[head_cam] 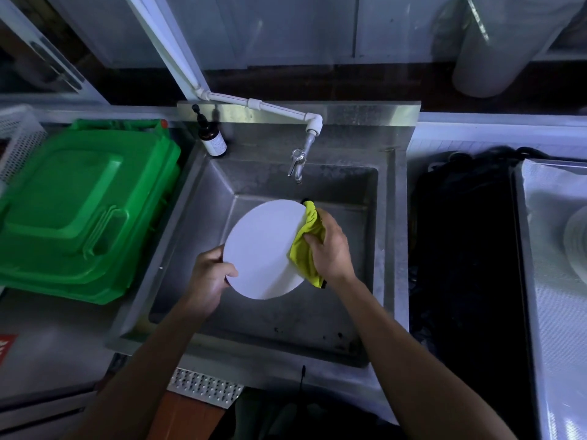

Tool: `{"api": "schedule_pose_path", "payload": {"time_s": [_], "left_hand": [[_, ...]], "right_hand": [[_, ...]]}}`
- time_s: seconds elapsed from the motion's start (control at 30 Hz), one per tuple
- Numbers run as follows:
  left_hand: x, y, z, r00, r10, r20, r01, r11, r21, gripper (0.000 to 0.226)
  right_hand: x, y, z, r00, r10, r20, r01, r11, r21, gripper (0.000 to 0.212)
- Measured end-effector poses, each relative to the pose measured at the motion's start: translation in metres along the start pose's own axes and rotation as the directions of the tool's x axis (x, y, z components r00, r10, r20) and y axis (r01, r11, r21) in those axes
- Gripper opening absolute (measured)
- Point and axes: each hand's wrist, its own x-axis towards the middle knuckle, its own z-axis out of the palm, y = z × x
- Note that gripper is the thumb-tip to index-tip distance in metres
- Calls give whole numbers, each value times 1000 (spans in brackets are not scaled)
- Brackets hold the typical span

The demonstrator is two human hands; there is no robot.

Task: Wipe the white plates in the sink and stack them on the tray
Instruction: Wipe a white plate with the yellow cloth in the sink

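Two hands work over the steel sink [386,236]: the left hand [208,277] grips the lower-left rim of a white plate [263,249] held above the basin. The right hand [328,246] clutches a yellow-green cloth [305,249] against the plate's right edge. More white plates [576,242] sit on the tray [552,312] at far right.

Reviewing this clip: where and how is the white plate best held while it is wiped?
By its lower-left rim, from the left, as the left hand does: the white plate is thin and tilted, and the yellow cloth in the right hand covers its right edge.
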Motion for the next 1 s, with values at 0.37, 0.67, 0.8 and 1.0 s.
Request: {"api": "schedule_pose_path", "payload": {"time_s": [0.37,0.67,0.8,1.0], "left_hand": [[14,21,-3,975,77,207,-167,871,463,46],[22,16,13,969,108,223,-212,826,522,60],[17,6,24,959,250,136,-285,842,459,64],[6,-31,17,963,-104,-250,98,995,-37,30]], "right_hand": [[9,-14,1,952,-256,165,294,917,-271,38],[-5,-25,1,935,-326,138,352,815,-461,39],[-10,-27,-6,934,-356,37,332,820,-467,38],[-11,-23,-19,924,-357,-138,266,858,-439,33]]}}
